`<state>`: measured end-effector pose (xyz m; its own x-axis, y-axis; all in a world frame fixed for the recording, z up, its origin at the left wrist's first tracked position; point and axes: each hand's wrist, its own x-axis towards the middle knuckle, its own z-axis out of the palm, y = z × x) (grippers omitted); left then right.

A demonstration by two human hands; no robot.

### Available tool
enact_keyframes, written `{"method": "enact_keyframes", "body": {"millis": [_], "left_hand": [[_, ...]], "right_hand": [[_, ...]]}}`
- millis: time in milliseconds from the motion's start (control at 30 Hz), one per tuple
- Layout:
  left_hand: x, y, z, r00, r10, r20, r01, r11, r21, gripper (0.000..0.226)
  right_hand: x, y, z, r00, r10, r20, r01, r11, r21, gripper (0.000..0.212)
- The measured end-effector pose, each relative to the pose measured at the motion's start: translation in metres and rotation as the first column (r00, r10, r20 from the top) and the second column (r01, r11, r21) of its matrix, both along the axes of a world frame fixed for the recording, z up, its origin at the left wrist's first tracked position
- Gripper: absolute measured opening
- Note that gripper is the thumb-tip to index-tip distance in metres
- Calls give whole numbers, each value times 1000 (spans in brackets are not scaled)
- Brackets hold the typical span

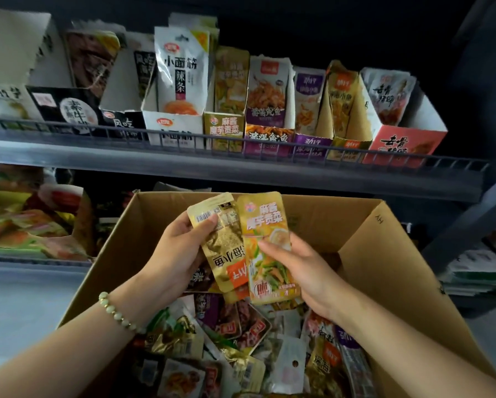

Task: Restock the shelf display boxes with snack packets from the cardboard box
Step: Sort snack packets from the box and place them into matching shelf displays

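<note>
Clearly, left hand (180,248): pinched a gold packet (220,248), upside down, over the cardboard box (384,254).
Right hand (301,268): gripped a yellow packet (265,225) face-up, likely to read its label.
Matching display box (223,130): on the shelf (241,168) above, same yellow print.

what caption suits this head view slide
Left hand holds a gold packet, right hand a yellow packet, above the cardboard box.

A wire rail (269,145) fronts the tightly packed display boxes (173,124); the cardboard box (312,214) stands open-topped below.
</note>
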<state>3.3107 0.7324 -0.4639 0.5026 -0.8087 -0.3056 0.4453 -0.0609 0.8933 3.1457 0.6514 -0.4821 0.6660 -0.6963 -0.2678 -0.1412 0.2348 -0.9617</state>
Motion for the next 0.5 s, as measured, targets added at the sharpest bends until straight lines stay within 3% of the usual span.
{"method": "enact_keyframes", "body": {"millis": [133, 200, 267, 400, 500], "left_hand": [[-2, -1, -6, 998, -51, 38, 45, 988, 146, 30], [-3, 0, -10, 983, -160, 84, 129, 948, 292, 45], [-7, 1, -13, 954, -292, 63, 256, 909, 329, 59], [-12, 3, -8, 914, -400, 70, 363, 881, 303, 89], [-9, 1, -7, 920, -390, 46, 368, 897, 243, 76]], "right_hand": [[1, 2, -4, 998, -50, -24, 46, 987, -153, 29], [-1, -1, -4, 993, -111, -38, 101, 973, -206, 20], [-2, -2, -4, 994, -91, -63, 75, 972, -225, 17], [1, 5, -3, 995, 52, -85, -55, 998, -36, 33], [3, 6, 2, 998, 61, 10, -62, 988, 144, 29]]}}
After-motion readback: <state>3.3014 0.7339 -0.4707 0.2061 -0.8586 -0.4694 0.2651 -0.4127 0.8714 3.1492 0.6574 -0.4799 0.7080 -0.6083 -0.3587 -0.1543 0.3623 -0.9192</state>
